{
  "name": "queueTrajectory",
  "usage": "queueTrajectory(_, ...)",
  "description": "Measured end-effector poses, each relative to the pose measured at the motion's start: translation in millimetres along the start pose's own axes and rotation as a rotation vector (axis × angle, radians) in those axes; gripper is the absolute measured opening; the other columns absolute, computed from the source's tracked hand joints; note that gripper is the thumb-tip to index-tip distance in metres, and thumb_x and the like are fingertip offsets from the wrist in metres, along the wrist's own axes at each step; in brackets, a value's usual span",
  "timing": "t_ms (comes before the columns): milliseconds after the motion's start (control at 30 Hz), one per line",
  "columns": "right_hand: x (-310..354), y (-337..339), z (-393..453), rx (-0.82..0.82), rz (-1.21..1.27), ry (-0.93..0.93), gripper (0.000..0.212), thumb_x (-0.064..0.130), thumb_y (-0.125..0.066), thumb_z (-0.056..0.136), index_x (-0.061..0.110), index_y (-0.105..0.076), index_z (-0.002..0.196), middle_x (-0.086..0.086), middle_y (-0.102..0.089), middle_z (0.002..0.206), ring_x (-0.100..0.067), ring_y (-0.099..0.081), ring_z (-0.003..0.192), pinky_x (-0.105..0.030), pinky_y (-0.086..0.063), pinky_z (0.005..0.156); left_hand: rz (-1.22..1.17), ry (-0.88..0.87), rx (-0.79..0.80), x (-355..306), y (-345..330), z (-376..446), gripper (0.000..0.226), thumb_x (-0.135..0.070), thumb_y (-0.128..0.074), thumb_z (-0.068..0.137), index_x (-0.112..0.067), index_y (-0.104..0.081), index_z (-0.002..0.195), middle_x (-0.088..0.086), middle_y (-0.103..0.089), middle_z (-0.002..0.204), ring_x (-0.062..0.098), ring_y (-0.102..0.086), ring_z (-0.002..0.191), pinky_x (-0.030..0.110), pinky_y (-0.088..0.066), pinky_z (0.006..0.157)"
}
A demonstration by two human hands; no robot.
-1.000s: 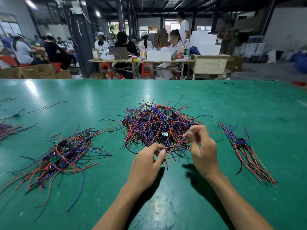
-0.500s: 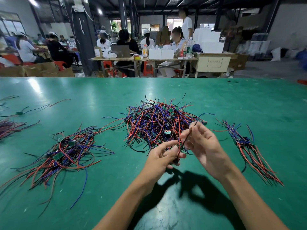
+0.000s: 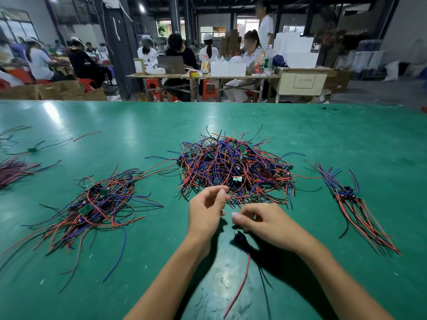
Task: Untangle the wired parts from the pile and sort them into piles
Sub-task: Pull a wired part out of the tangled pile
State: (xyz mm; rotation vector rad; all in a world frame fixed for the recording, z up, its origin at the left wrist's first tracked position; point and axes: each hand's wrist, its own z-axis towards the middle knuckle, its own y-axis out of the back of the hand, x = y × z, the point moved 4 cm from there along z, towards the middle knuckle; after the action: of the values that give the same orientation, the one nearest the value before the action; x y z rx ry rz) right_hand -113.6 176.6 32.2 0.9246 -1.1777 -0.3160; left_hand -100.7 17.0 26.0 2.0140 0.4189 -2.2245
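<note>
A tangled pile of red, blue and black wired parts with small green boards lies mid-table. Just in front of it, my right hand pinches one wired part, a small dark component. Its red wire and thin black wires trail toward me over the table. My left hand hovers beside it at the pile's near edge, with fingers loosely curled and nothing visibly in them. A loose sorted pile lies to the left, and a straighter bundle to the right.
The green table stretches wide around the piles. At the far left lie another wire bundle and a single wired part. Beyond the table's far edge, people sit at other work tables among boxes.
My right hand has drawn one wired part out of the pile and back toward me. My left hand has let go of the wire and lifted slightly left.
</note>
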Motion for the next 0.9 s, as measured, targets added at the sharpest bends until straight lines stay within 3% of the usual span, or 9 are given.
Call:
queueTrajectory(67, 4, -5, -4, 0.07, -0.156, -0.007, 0.055, 0.088, -0.063, 0.064, 0.041, -0.067, 0.09, 0.015, -0.07, 0.079, 0.0, -0.062, 0.072, -0.026, -0.05, 0.069, -0.016, 0.022, -0.059, -1, 6, 5, 0.016, -0.01, -0.059, 0.1, -0.019, -0.072, 0.096, -0.008, -0.072, 0.07, -0.002, -0.056, 0.059, 0.011, -0.045, 0.053)
queueTrajectory(167, 10, -7, -4, 0.101, -0.141, 0.071, 0.037, 0.066, -0.082, 0.064, 0.038, -0.071, 0.084, 0.013, -0.069, 0.078, -0.003, -0.061, 0.072, -0.023, -0.049, 0.066, -0.05, 0.093, -0.078, -1, 10, 8, 0.014, -0.014, -0.059, 0.1, -0.018, -0.072, 0.1, -0.009, -0.071, 0.069, 0.004, -0.053, 0.055, 0.012, -0.043, 0.048)
queueTrajectory(267, 13, 2, -1, -0.062, 0.212, 0.111, 0.013, 0.032, -0.086, 0.079, 0.026, -0.078, 0.087, 0.009, -0.074, 0.078, -0.006, -0.061, 0.064, -0.022, -0.049, 0.063, -0.002, 0.156, 0.051, -6, 7, 6, 0.017, -0.03, -0.061, 0.099, -0.018, -0.073, 0.1, 0.001, -0.076, 0.089, 0.013, -0.059, 0.065, 0.018, -0.047, 0.055)
queueTrajectory(367, 4, 14, 1, -0.245, 0.768, 0.064, 0.018, 0.019, -0.08, 0.082, 0.012, -0.076, 0.098, -0.006, -0.076, 0.084, -0.017, -0.071, 0.07, -0.027, -0.057, 0.064, 0.067, 0.147, 0.401, -7, -8, -2, 0.04, -0.043, -0.061, 0.094, -0.011, -0.071, 0.115, 0.011, -0.077, 0.105, 0.028, -0.073, 0.083, 0.031, -0.055, 0.072)
queueTrajectory(433, -1, 18, 0, -0.296, 0.981, 0.017, 0.025, 0.023, -0.077, 0.08, 0.01, -0.074, 0.101, -0.009, -0.075, 0.085, -0.02, -0.072, 0.072, -0.026, -0.059, 0.069, 0.065, 0.102, 0.525, -5, -14, -8, 0.045, -0.034, -0.07, 0.087, -0.005, -0.068, 0.121, 0.017, -0.076, 0.105, 0.026, -0.075, 0.079, 0.034, -0.058, 0.078)
queueTrajectory(500, -4, 18, -1, -0.293, 1.027, 0.001, 0.029, 0.025, -0.075, 0.08, 0.009, -0.073, 0.105, -0.01, -0.074, 0.085, -0.019, -0.072, 0.074, -0.025, -0.058, 0.069, 0.067, 0.055, 0.516, -6, -13, -11, 0.03, -0.017, -0.072, 0.089, -0.003, -0.07, 0.115, 0.018, -0.076, 0.1, 0.022, -0.073, 0.07, 0.034, -0.06, 0.075)
queueTrajectory(667, -8, 21, 4, -0.387, 0.789, -0.05, 0.021, 0.037, -0.069, 0.09, 0.024, -0.073, 0.105, 0.0, -0.077, 0.1, -0.012, -0.072, 0.075, -0.022, -0.056, 0.063, -0.156, 0.022, 0.257, -25, 15, 9, 0.019, -0.01, -0.062, 0.095, -0.001, -0.07, 0.11, 0.011, -0.078, 0.093, 0.016, -0.074, 0.072, 0.022, -0.058, 0.067)
queueTrajectory(767, -14, 24, 1, -0.534, 0.238, -0.019, 0.004, 0.035, -0.075, 0.089, 0.032, -0.074, 0.089, 0.016, -0.074, 0.087, 0.002, -0.065, 0.074, -0.018, -0.05, 0.07, -0.723, 0.064, 0.028, -37, 63, 30, 0.022, -0.013, -0.052, 0.098, -0.005, -0.073, 0.102, 0.007, -0.078, 0.095, 0.012, -0.075, 0.082, 0.017, -0.058, 0.07)
queueTrajectory(900, -15, 4, 1, -0.411, -0.204, -0.175, 0.023, 0.06, -0.074, 0.077, 0.04, -0.071, 0.088, 0.015, -0.063, 0.084, -0.007, -0.061, 0.083, -0.028, -0.044, 0.069, -1.522, 0.056, -0.108, -32, 126, 37, 0.034, 0.0, -0.038, 0.101, 0.003, -0.061, 0.125, 0.035, -0.065, 0.117, 0.039, -0.062, 0.116, 0.033, -0.055, 0.094)
